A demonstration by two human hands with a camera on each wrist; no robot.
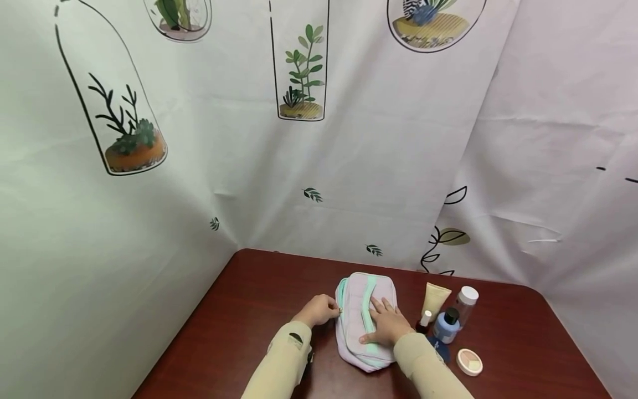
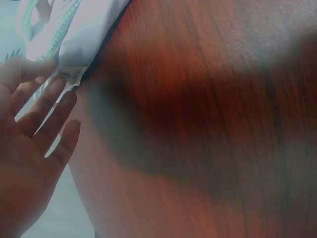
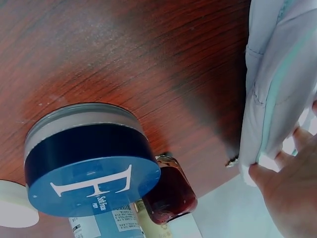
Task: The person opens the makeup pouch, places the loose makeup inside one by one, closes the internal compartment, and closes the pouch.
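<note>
Softness is what to expect from the lilac zippered pouch (image 1: 353,316), which lies flat at the lower centre of the head view on the red-brown wooden table (image 1: 254,302). Its fabric sides crease and bulge, so it should be light and pliable, likely to skid or buckle if pulled from one edge alone; whether anything weighs it down inside cannot be told. Nothing about the cloth looks slippery or fragile. The left hand (image 1: 318,311) is at the pouch's left edge, thumb and forefinger seeming to pinch at the mint zip (image 2: 64,29), the other fingers loose and spread in the left wrist view; the pull itself is hidden there. The right hand (image 1: 387,326) grasps nothing: its fingers are splayed across the top panel, beside and partly over the mint strap (image 1: 366,310), a sensible way to pin such limp cloth. For tugging the zip, a fingertip pinch close to the teeth seems best, with the palm bracing; for lifting, the strap looks the natural hold. Just right of the pouch, toward the lower right, stand a cream tube (image 1: 435,299), a blue bottle (image 1: 446,330) and a blue-lidded powder jar (image 3: 94,178), so a sideways slip could knock them.
</note>
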